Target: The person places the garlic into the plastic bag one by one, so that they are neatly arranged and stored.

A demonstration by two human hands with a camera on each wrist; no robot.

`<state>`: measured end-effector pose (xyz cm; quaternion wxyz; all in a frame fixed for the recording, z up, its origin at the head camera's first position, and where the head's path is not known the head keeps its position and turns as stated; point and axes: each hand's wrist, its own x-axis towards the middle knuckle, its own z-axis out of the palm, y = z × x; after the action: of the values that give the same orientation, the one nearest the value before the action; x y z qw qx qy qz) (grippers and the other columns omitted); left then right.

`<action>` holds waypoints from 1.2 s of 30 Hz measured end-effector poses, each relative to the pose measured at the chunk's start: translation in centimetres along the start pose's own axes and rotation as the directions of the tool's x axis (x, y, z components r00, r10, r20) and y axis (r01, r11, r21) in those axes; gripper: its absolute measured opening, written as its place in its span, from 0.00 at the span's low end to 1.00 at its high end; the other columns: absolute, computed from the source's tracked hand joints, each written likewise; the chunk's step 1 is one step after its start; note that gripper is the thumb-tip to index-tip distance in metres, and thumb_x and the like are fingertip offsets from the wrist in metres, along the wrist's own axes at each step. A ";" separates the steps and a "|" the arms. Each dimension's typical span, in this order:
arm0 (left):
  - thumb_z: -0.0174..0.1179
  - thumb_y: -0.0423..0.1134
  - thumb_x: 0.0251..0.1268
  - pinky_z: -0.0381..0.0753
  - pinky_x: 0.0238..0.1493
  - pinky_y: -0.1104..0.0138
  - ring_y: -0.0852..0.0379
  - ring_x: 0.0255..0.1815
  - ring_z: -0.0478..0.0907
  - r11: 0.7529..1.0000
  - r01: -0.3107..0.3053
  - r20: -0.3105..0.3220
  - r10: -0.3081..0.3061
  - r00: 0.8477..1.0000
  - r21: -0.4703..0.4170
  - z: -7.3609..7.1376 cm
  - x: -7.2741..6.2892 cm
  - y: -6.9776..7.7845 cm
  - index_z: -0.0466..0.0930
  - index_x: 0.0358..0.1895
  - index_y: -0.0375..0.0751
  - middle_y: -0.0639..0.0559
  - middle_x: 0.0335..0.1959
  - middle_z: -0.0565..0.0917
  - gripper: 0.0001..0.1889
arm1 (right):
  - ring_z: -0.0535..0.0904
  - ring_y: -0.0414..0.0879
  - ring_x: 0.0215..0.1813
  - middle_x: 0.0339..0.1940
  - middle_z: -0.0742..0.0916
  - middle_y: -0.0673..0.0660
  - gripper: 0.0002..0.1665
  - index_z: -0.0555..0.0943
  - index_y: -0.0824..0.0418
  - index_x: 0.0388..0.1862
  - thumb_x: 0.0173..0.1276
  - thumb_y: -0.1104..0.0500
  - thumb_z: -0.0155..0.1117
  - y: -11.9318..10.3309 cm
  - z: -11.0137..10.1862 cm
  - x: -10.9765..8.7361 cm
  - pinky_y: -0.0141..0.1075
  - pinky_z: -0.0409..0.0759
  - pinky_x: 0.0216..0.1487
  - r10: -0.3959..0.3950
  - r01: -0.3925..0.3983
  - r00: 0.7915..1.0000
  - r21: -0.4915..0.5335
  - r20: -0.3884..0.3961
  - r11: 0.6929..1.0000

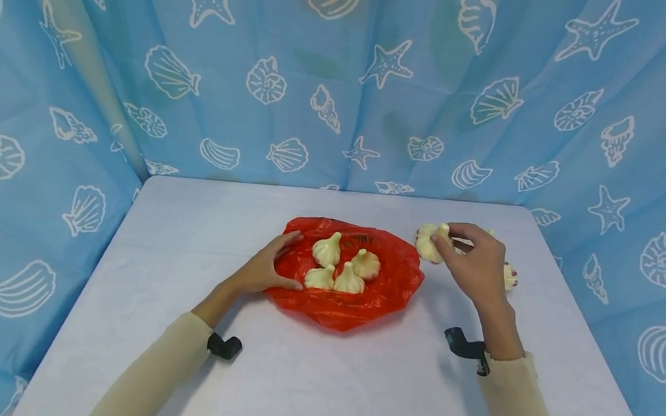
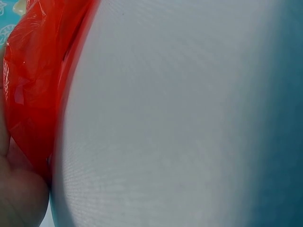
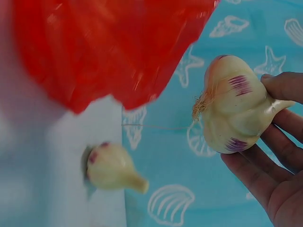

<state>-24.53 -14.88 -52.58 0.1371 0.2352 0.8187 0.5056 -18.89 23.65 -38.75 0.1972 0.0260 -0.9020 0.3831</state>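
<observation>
Between thumb and fingertips, my right hand [image 1: 477, 260] holds a garlic bulb [image 3: 229, 104] by its stem end. Purple streaks and dry roots show on this bulb in the right wrist view. My left hand [image 1: 265, 265] grips the left side of a red plastic bag [image 1: 336, 311], fingers at the far rim and thumb at the near rim. Several garlic bulbs [image 1: 348, 279] lie inside the bag's open mouth. In the left wrist view, only part of the thumb side of the left hand shows beside the red plastic.
More garlic [image 1: 509, 276] lies on the right side of the white table [image 1: 353, 388], partly hidden behind the right hand. One loose bulb [image 3: 111, 165] shows near the table edge in the right wrist view. A blue shell-patterned curtain [image 1: 340, 123] hangs around the back and sides.
</observation>
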 end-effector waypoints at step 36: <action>0.77 0.52 0.45 0.59 0.72 0.54 0.57 0.74 0.56 0.999 -0.025 -0.002 0.025 1.000 -0.024 -0.3 -0.1 0.1 0.51 0.77 0.49 0.56 0.73 0.62 0.57 | 0.84 0.47 0.39 0.39 0.87 0.55 0.14 0.85 0.61 0.44 0.64 0.54 0.71 -3.3 12.3 2.4 0.40 0.85 0.42 -0.091 0.038 0.958 0.191 0.273 0.981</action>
<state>-24.55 -15.18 -52.36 0.1328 0.2431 0.8098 0.5172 -24.62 12.92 -43.33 0.0765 0.1276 -0.8804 0.4504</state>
